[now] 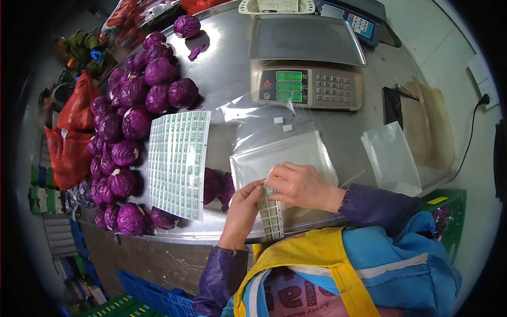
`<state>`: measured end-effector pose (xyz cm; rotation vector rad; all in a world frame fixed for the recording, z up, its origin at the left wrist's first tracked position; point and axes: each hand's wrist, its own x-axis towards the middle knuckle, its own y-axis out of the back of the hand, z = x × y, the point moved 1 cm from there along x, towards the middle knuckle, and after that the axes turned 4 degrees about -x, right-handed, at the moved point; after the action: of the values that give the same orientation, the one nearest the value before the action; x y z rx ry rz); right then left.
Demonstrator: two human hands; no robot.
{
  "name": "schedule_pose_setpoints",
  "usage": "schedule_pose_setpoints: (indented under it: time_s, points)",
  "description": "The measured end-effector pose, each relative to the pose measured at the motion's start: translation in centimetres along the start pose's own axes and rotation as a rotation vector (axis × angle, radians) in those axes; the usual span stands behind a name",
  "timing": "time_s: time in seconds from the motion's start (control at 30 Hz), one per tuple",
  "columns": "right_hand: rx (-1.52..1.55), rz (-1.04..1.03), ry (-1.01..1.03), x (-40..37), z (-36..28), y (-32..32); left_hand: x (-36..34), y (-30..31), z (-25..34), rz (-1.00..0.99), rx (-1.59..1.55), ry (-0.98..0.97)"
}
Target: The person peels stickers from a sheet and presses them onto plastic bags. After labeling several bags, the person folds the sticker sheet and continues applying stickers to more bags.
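Observation:
My left hand [245, 208] pinches the upper end of a narrow strip of small labels [272, 219] that hangs toward the table's front edge. Close against it, my right hand [297, 185] has its fingers drawn together at the same end of the strip. Both hands are over a stack of clear plastic bags [311, 150]. A large sheet of green-and-white labels [178, 161] lies to the left, partly over the purple cabbages [134, 122]. Two small white labels [287, 127] rest on clear film above the stack.
A scale [307, 87] with a green display stands behind the bags, a second scale [351, 21] farther back. More clear bags [392, 156] and a brown board [435, 127] lie right. Red mesh sacks [71, 148] are left; a person in green [84, 50] is at upper left.

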<state>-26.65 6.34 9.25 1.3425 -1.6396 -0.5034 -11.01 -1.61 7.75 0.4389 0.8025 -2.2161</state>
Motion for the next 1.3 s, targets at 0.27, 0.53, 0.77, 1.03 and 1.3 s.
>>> schedule_pose_setpoints:
  time_s: [0.27, 0.53, 0.77, 1.03, 1.3]
  points:
    - [0.019, -0.057, -0.078, -1.1, 0.3, -1.0, -0.3, -0.2, -1.0, -0.027, 0.17, 0.055]
    - [0.555, 0.009, -0.634, -2.1, 5.8, -0.5, 2.1, 2.9, -3.6, 0.13, 0.278, 0.004]
    - [0.038, -0.148, -0.652, -0.5, 10.7, -3.4, 1.7, 2.3, -3.9, 0.18, 0.346, -0.068]
    - [-0.068, -0.219, -0.21, -4.7, 10.5, 1.0, 1.1, 3.7, -4.1, 0.235, 0.247, -0.064]
    - [0.111, -0.334, -0.325, -6.5, 12.1, -0.2, -1.0, 2.8, 0.0, 0.162, 0.048, -0.183]
